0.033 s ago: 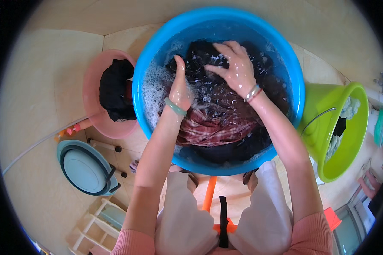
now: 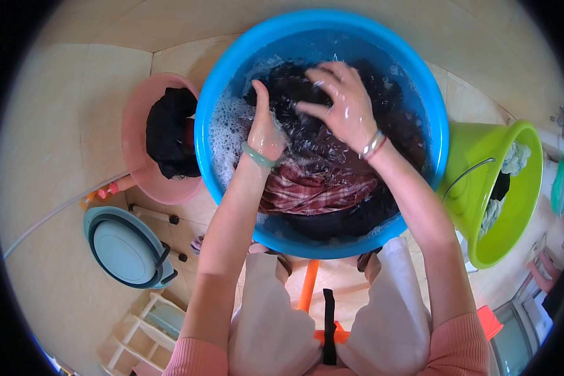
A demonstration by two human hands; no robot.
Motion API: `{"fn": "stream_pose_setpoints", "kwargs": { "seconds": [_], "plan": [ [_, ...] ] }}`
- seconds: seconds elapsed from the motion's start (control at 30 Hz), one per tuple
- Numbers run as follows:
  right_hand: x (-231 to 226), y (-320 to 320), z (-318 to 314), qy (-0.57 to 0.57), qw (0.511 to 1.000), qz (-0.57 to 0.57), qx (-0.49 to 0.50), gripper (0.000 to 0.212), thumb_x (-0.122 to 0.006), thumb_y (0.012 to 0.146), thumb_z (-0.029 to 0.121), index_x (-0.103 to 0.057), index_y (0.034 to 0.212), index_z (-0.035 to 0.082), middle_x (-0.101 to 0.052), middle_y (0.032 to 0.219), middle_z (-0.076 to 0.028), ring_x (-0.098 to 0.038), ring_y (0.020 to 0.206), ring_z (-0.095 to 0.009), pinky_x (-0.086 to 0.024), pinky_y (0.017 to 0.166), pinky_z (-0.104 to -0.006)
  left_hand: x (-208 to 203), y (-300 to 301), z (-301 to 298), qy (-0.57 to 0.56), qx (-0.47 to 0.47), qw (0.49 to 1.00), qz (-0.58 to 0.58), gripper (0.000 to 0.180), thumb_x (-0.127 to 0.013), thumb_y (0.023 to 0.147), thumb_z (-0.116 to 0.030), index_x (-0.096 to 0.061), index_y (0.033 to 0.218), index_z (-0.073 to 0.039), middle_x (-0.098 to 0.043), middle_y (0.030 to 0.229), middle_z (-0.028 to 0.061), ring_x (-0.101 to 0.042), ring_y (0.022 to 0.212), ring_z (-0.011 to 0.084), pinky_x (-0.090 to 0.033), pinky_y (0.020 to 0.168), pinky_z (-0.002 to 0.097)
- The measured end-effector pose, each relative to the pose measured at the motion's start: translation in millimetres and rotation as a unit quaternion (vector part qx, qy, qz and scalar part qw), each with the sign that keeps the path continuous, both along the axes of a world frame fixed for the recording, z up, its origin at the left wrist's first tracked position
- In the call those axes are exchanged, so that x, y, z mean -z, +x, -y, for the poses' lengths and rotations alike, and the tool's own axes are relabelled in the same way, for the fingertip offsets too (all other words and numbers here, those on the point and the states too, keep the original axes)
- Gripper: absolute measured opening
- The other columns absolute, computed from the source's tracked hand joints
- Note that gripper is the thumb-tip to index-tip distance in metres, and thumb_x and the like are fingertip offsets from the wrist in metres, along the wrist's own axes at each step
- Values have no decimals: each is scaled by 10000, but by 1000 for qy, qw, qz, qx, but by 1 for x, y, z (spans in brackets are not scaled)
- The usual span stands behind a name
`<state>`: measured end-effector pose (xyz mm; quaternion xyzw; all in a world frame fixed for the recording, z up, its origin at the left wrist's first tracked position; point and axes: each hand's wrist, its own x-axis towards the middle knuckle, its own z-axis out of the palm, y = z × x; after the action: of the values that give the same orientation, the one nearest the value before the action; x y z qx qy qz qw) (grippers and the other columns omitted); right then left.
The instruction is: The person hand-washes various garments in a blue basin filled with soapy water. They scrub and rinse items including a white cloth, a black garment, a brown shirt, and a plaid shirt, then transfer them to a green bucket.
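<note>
A wide blue tub (image 2: pixel 442 135) holds sudsy water and soaked laundry. In its lower middle lies a red plaid cloth (image 2: pixel 313 191), with dark wet clothes (image 2: pixel 291 81) around and above it. My left hand (image 2: pixel 267 128), with a green bangle at the wrist, dips into the water at the left. Its thumb points up, apart from the hand; its other fingers are hidden by water and cloth. My right hand (image 2: pixel 344 103) is open over the dark clothes, fingers spread and holding nothing. Wet and slightly blurred, it wears a pale bangle and a red cord.
Left of the tub stands a pink basin (image 2: pixel 135 131) with a black garment (image 2: pixel 169 135). Below it rests a blue-grey folding basin (image 2: pixel 124 254). A lime-green bucket (image 2: pixel 467 169) with pale and black cloths tilts at the right. A white rack (image 2: pixel 141 332) stands lower left.
My right hand has shifted slightly left, and the water and dark clothes beneath it have stirred. My left hand is nearly where it was, its thumb a little further left.
</note>
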<state>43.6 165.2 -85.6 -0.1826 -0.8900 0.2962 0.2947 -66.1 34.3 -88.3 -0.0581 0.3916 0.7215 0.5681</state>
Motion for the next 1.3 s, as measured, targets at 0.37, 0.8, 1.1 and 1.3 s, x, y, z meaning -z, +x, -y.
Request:
{"fn": "stream_pose_setpoints", "kwargs": {
  "seconds": [0.37, 0.8, 1.1, 1.3],
  "plan": [
    [-73, 15, 98, 85, 984, -66, -140, 194, -721, 694, 292, -673, 876, 245, -552, 1230, 44, -489, 1135, -210, -369, 848, -475, 8, -4, -14, 125, 12, 988, -88, 465, -490, 1023, -292, -468, 1396, -15, -550, 1374, 166, -543, 1258, 316, -355, 1150, 477],
    [-81, -23, 51, -1, 960, -245, -138, 194, -761, 620, 197, -590, 651, 111, -565, 778, -41, -510, 696, -238, -424, 578, -335, 8, 21, 4, 160, -70, 984, 45, 454, -471, 996, -323, -518, 1350, -43, -562, 1351, 148, -560, 1232, 259, -413, 1091, 426],
    [-22, -3, -47, 171, 982, -79, 1, 166, -740, 786, 237, -669, 708, 108, -597, 752, -37, -584, 704, -261, -482, 599, -374, -35, 28, 17, -157, -134, 975, -86, 366, -555, 944, -168, -581, 1255, 23, -643, 1214, 124, -648, 1073, 240, -514, 957, 385],
    [9, 13, -56, 103, 984, 100, 108, 504, -689, 833, 522, -652, 1171, 150, -591, 1172, -58, -549, 1072, -269, -451, 847, -427, -44, 0, 22, -129, -78, 969, -196, 619, -562, 998, -395, -394, 1474, -37, -462, 1465, 49, -427, 1339, 179, -313, 1125, 310]
  ]
}}
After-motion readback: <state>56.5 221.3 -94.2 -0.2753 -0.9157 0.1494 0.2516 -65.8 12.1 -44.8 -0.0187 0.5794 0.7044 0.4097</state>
